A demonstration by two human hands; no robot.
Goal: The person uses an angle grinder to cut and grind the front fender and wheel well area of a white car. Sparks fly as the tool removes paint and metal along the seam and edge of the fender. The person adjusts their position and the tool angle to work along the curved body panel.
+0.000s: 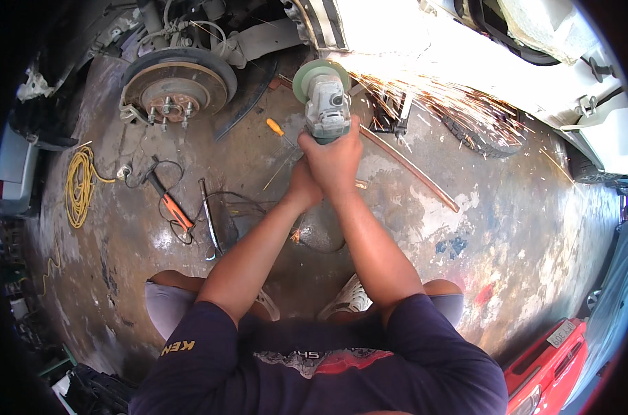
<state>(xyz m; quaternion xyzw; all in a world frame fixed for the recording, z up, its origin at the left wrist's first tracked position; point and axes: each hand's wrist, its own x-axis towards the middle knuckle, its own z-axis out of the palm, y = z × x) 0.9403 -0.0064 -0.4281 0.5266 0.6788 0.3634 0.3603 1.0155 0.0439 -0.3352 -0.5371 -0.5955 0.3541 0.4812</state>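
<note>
An angle grinder (327, 107) points away from me, its greenish disc (314, 77) against the lower edge of the white car body (410, 41). A stream of orange sparks (424, 83) sprays from the disc toward the right. My right hand (336, 155) is wrapped round the grinder's body. Just behind and below it, my left hand (303, 185) is closed at the rear of the tool, with its fingers partly hidden by the right hand. Both arms are stretched forward between my bent knees.
A rusty brake disc (169, 93) with bare studs stands at the far left. On the floor lie a yellow-handled screwdriver (275, 126), a hammer with an orange handle (175, 207), a metal bar (209, 218), a coiled yellow cord (79, 183), a rusty strip (417, 171) and a tyre (476, 137).
</note>
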